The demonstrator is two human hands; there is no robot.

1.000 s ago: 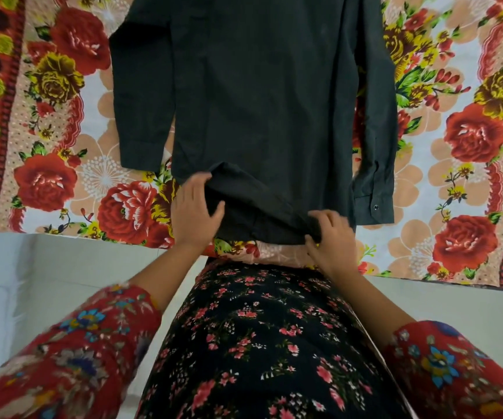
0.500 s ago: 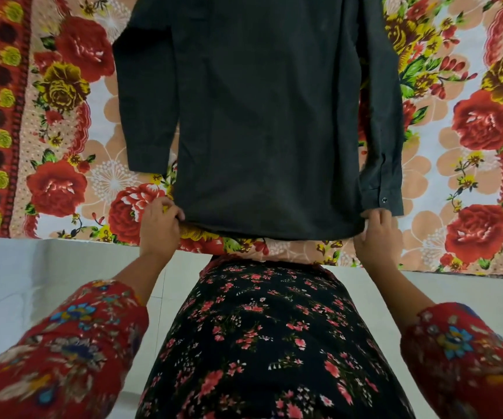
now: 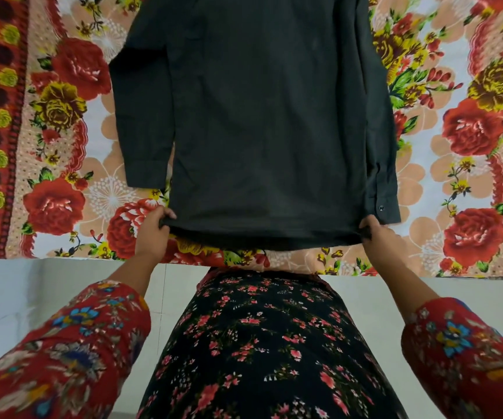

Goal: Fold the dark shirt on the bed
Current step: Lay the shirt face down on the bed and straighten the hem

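The dark shirt lies flat on the bed, back side up, its hem toward me and its collar out of frame at the top. Both sleeves run down along its sides, the right cuff showing a button. My left hand pinches the hem's left corner. My right hand pinches the hem's right corner, just under the right cuff. The hem is stretched straight between them.
The bed is covered by a floral bedsheet with big red and yellow roses. Its front edge runs across the frame just below my hands. A pale tiled floor lies on both sides of my dark flowered dress.
A second ago the hem was bunched and folded up between my hands near the middle. My hands have moved apart to the corners and pulled the hem flat and straight.
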